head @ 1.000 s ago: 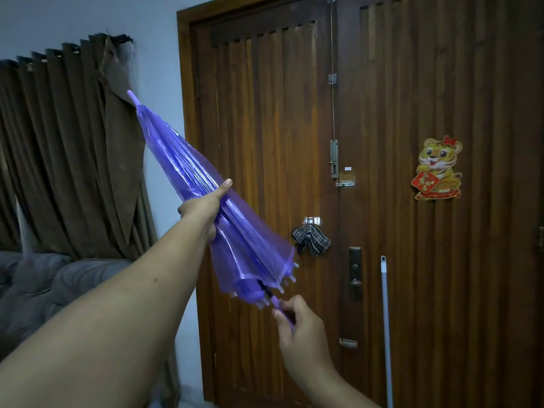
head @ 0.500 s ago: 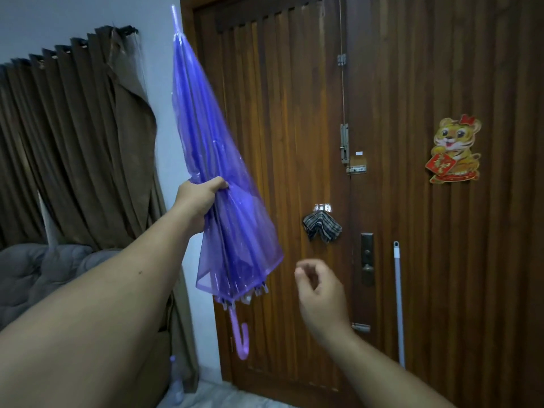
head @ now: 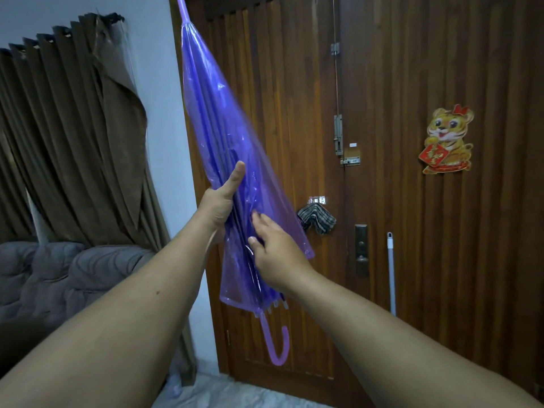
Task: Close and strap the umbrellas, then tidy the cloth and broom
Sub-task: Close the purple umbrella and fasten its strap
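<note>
Folded purple umbrella (head: pixel 223 136) held upright before a wooden door (head: pixel 382 83), tip up, hooked handle hanging low; left hand (head: pixel 219 201) wrapped round its canopy at mid-length. Right hand (head: pixel 273 248) just below, fingers loosely spread against the folds. Checked cloth (head: pixel 316 220) on a door hook, pale broom handle (head: pixel 390 272) leaning against the door.

wooden door (head: pixel 397 83) (tiger sticker (head: pixel 447 141)), brown curtain (head: pixel 67 136)
</note>
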